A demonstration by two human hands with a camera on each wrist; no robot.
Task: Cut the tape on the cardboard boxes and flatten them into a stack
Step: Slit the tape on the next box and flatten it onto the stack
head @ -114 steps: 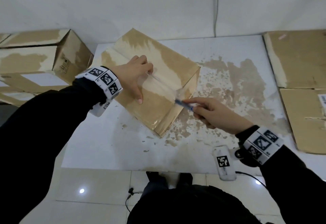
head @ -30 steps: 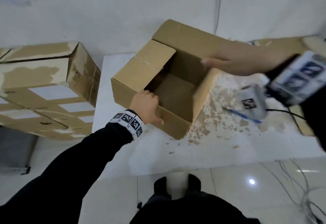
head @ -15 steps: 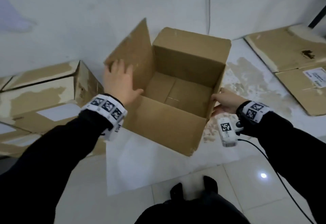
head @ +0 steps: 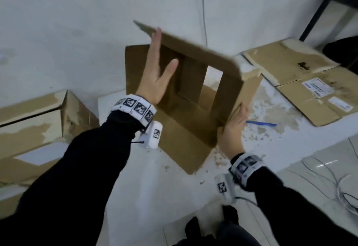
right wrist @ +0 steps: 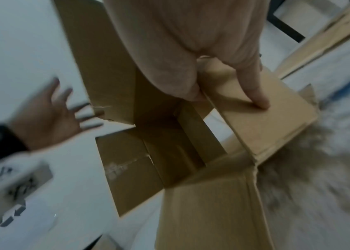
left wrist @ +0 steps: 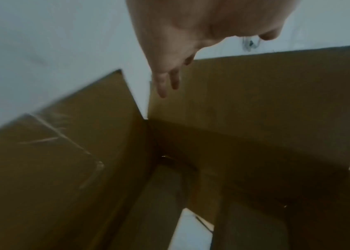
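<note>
A brown cardboard box [head: 228,75] is tilted above the white table [head: 145,187], its flaps loose at both ends, so the table shows through it. My right hand [head: 235,123] grips its right wall [right wrist: 266,128], thumb inside and fingers [right wrist: 259,98] outside. My left hand [head: 157,75] is open with fingers spread at the box's left wall. In the left wrist view its straight fingers [left wrist: 165,82] reach over the box's inside [left wrist: 255,110]. Whether it touches the cardboard is unclear. A blue pen-like cutter [head: 261,123] lies on the table to the right of the box.
Flattened boxes [head: 302,79] lie at the table's back right. Unopened boxes [head: 38,129] are piled to the left of the table. Cables [head: 329,183] trail on the tiled floor at the lower right. A wall stands close behind the table.
Half a second ago the box stood upright with its bottom closed. Now it is tipped and its bottom is open. My left hand left the left flap and spread open.
</note>
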